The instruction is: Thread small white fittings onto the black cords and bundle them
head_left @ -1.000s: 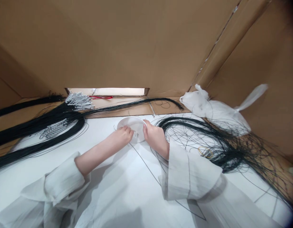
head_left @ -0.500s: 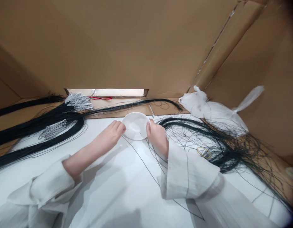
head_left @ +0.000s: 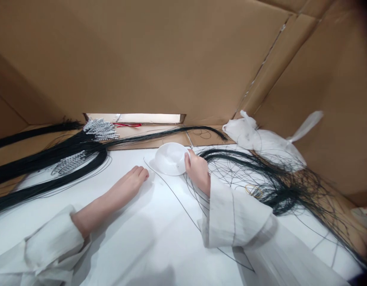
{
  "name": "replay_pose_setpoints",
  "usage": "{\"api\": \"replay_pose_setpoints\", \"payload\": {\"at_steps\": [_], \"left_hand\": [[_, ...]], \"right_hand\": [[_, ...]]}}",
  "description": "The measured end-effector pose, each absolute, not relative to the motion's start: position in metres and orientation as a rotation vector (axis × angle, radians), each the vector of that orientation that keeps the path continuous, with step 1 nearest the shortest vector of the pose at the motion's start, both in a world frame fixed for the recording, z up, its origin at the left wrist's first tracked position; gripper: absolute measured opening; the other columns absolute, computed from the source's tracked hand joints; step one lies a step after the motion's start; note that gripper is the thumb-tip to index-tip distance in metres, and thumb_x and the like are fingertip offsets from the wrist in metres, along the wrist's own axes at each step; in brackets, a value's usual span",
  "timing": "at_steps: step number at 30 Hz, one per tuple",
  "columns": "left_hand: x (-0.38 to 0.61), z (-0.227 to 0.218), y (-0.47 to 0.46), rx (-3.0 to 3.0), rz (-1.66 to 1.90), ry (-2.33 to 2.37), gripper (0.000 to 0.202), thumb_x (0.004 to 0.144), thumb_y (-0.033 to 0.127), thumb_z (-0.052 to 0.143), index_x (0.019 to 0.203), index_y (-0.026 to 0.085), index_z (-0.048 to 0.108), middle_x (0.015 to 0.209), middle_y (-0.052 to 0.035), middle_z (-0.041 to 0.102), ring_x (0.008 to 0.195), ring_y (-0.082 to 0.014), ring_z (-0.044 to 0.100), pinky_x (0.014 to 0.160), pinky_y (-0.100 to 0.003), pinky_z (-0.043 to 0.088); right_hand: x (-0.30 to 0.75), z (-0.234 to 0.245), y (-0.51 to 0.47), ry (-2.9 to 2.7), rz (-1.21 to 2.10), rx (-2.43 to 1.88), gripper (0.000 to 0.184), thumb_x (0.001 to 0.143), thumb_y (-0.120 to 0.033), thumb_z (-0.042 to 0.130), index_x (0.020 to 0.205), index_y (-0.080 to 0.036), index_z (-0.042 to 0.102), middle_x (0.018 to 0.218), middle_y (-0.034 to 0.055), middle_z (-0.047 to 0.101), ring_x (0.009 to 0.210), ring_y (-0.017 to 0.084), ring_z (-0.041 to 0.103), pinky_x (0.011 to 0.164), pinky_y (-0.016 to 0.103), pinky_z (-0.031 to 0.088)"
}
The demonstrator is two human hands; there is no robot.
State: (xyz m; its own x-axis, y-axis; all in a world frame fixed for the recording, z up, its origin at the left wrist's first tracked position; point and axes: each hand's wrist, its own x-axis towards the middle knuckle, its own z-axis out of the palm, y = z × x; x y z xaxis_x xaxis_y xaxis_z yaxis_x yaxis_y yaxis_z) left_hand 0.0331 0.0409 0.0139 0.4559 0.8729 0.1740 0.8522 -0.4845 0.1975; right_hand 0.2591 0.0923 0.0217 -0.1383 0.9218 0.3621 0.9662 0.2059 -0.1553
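Observation:
My right hand [head_left: 198,169] grips the right rim of a small white bowl [head_left: 170,158], thumb at the edge and fingers behind it. The bowl's hollow faces me, over the far part of the white tabletop [head_left: 126,242]. Left of the bowl and apart from it is my left hand [head_left: 137,176], its fingers curled together; whatever they may pinch is hidden. A thin dark wire [head_left: 174,195] runs across the tabletop between my hands, its far end curving up beside the bowl.
On the left lie thick bundles of black wire [head_left: 37,159] with white beaded ends [head_left: 100,129]. A loose tangle of dark wire [head_left: 287,190] spreads at right, before a knotted white plastic bag [head_left: 269,139]. Cardboard walls [head_left: 159,55] enclose the back and sides, with a low slot [head_left: 150,118].
My left hand has come off the bowl's left side and moved left and toward me. My right hand keeps its hold on the bowl, which has barely shifted.

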Motion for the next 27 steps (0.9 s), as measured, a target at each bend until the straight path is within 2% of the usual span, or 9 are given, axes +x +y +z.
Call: {"api": "replay_pose_setpoints", "payload": {"at_steps": [7, 16, 27], "left_hand": [[0.033, 0.009, 0.036, 2.511, 0.508, 1.578, 0.022, 0.089, 0.021, 0.032, 0.087, 0.016, 0.053, 0.086, -0.0075, 0.056, 0.084, -0.0215, 0.052, 0.076, -0.037, 0.043], [0.03, 0.006, 0.034, 2.272, 0.642, 1.563, 0.016, 0.084, 0.023, 0.041, 0.085, 0.018, 0.056, 0.086, -0.0039, 0.057, 0.074, -0.0165, 0.056, 0.068, -0.029, 0.045], [0.035, 0.002, 0.029, 2.37, 0.663, 1.562, 0.023, 0.088, 0.026, 0.036, 0.089, 0.017, 0.058, 0.092, -0.0068, 0.058, 0.087, -0.0197, 0.055, 0.079, -0.033, 0.044]], "right_hand": [[0.26, 0.018, 0.091, -2.101, -0.201, -1.64, 0.035, 0.093, -0.027, 0.023, 0.112, -0.018, 0.051, 0.08, 0.004, 0.069, 0.07, 0.017, 0.064, 0.058, 0.023, 0.034], [0.257, 0.015, 0.089, -2.073, -0.291, -1.645, 0.036, 0.093, -0.028, 0.024, 0.114, -0.017, 0.051, 0.081, 0.0049, 0.069, 0.07, 0.016, 0.064, 0.058, 0.023, 0.032], [0.257, 0.007, 0.092, -2.021, -0.341, -1.578, 0.036, 0.092, -0.028, 0.025, 0.113, -0.017, 0.053, 0.078, 0.0039, 0.069, 0.067, 0.016, 0.063, 0.058, 0.023, 0.032]]}}
